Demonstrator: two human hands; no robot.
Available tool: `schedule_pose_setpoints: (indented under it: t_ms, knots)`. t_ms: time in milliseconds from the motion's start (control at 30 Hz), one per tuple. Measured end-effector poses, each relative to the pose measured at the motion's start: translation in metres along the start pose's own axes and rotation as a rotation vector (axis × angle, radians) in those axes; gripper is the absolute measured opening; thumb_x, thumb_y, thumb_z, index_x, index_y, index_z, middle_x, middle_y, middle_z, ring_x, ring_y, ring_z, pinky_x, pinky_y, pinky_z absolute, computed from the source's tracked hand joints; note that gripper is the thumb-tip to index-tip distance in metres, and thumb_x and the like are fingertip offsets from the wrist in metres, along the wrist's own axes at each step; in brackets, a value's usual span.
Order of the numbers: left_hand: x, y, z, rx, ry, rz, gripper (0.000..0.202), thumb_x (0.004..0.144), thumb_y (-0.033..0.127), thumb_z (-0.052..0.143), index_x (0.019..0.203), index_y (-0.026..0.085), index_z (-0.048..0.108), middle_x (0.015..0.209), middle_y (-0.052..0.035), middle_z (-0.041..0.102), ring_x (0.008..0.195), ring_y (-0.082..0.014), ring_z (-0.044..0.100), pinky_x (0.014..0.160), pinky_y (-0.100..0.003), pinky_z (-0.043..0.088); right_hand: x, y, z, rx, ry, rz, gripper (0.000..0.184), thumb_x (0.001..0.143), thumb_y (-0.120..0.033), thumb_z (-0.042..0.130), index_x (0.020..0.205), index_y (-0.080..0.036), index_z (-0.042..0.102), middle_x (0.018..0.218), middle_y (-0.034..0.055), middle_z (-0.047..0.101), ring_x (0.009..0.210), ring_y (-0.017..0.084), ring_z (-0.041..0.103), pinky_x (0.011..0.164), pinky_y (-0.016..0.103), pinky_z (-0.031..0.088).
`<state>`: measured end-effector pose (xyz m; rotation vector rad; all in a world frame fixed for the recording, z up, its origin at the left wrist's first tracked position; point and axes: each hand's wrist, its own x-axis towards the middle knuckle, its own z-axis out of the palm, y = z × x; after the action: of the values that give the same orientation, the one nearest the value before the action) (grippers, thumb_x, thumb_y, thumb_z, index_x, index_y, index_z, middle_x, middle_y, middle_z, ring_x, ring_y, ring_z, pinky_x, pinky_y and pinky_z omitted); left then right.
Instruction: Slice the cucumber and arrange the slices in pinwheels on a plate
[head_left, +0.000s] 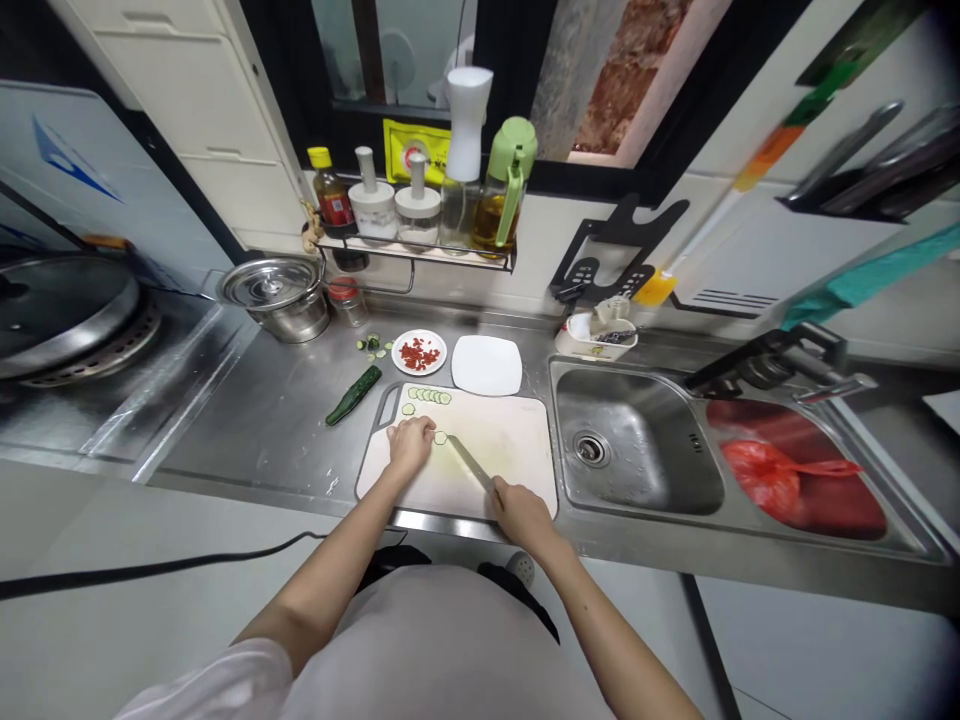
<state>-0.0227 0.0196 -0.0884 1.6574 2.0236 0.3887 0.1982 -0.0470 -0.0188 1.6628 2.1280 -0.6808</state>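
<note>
White plastic-looking cutting board (517, 425) serves as landmark; all positions given relative to it.

Right hand (523, 512): fingers wrapped around the handle of a kitchen knife (471, 462), near the board's front edge. Blade angles inward across the board, tip beside a pale cucumber slice (440, 438) left of board centre.

Left hand (411, 446): over the board's left half, fingertips next to that slice. Contact appears likely; whether the fingers pinch it cannot be told.

Other material: a row of cucumber slices (430, 397) overlaps along the board's back left; a lone round slice (408, 409) lies just in front of its left end. Dark green cucumber (353, 396) rests off the board, to its left. Behind the board: a round plate (397, 345) of chopped red pieces (418, 354) and a bare white square plate (487, 365).

Step in hand (judged): working the single slice with the knife; trimming or further cutting not distinguishable. Next move calls for the slice held steady, left fingertips clear of the edge, and a short, controlled stroke near the tip.
</note>
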Motion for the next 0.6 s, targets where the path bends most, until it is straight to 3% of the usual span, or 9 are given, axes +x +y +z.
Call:
schedule_pose_setpoints:
  t_ms: [600]
  knots:
    - [0.007,0.003,-0.001,0.037,-0.046,-0.064,0.016,0.086,0.026,0.052,0.094,0.027,0.066,0.099,-0.0034,0.072,0.106,-0.0254,0.057,0.088,-0.04,0.031,0.005,-0.015,0.004,-0.007,-0.023,-0.011,0.027,0.096,-0.021,0.031,0.112,-0.018,0.053,0.094,0.0126,0.069,0.091,0.024,0.066,0.068,0.029,0.037]
